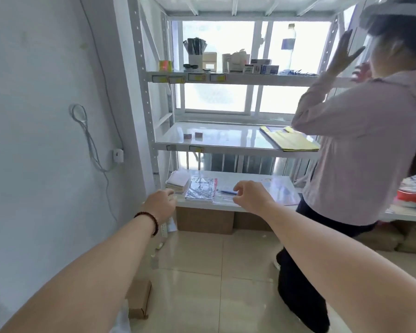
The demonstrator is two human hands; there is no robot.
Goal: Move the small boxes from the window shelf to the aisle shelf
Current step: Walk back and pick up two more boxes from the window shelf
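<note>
On the far left, a grey cable [87, 138] hangs in a loop down the pale wall to a small white wall box [117, 155]. Low on the floor beside the left forearm lies a brown cardboard carton [139, 299]. The left hand [159, 207], with a dark beaded bracelet [151, 220] on its wrist, reaches toward the front left corner of the window shelf [226, 140]; its fingers are loosely curled and hold nothing.

The white metal shelf unit stands against the bright window. On its upper tier, from the left: a roll of yellow-and-pink tape [165, 66], a white cup of dark pens [195, 54], then a row of small boxes [262, 67] near the middle, and a clear plastic bottle [289, 44] further right. On the middle tier sit two tiny brown boxes [193, 135] near the left end and a flat yellow bag [291, 139] at the right. The bottom tier carries a stack of folded cloths [177, 181], a plastic-wrapped printed booklet [201, 189] and a blue pen [227, 192].

The right hand [251, 197] hovers just above that bottom tier, over the pen, fingers relaxed and slightly bent, gripping nothing. To the right, another person in a pale pink top [360, 145] stands at the shelf with both hands raised.
</note>
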